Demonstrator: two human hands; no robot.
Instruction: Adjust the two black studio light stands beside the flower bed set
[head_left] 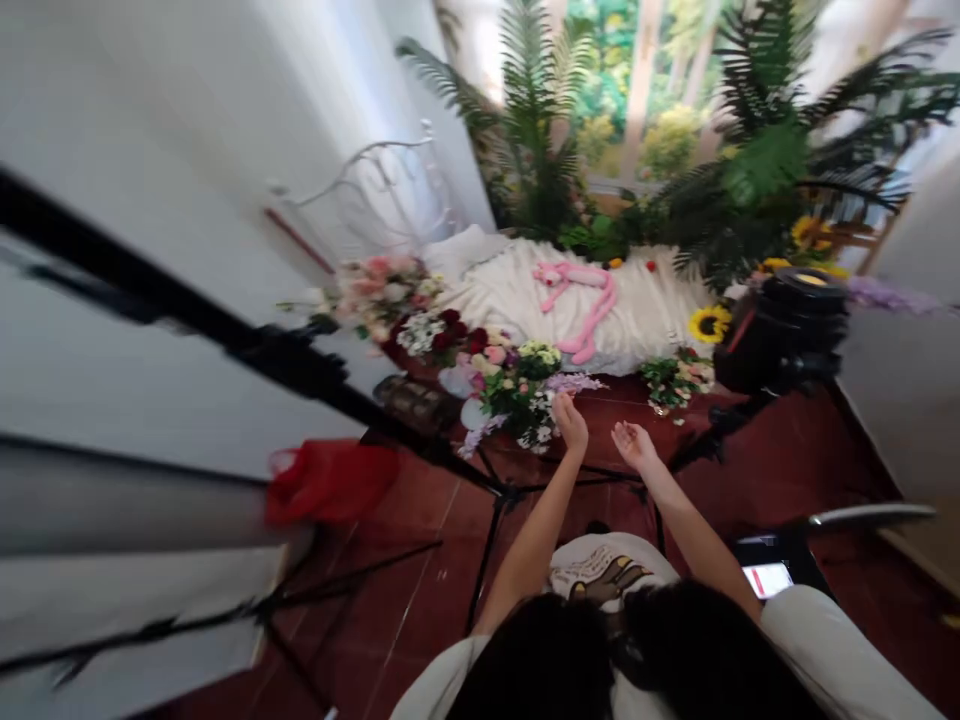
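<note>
My left hand [571,424] is raised in front of me, palm turned inward, with its fingers stretched out and nothing in it. A little to its right, my right hand [632,444] is held up with its fingers apart and loosely curved, also holding nothing. The two hands face each other with a gap between them. Beyond my left hand is a bunch of mixed artificial-looking flowers [516,390]. A pink long-limbed plush toy [581,284] lies farther back on a bed with a white ruffled cover [495,290].
Black stand poles [315,385] cross the left side. A black studio light [780,330] stands at the right. Palm plants [529,130] rise behind the bed. A red bag [330,482] is at the left, and a lit phone [768,579] lies low at the right.
</note>
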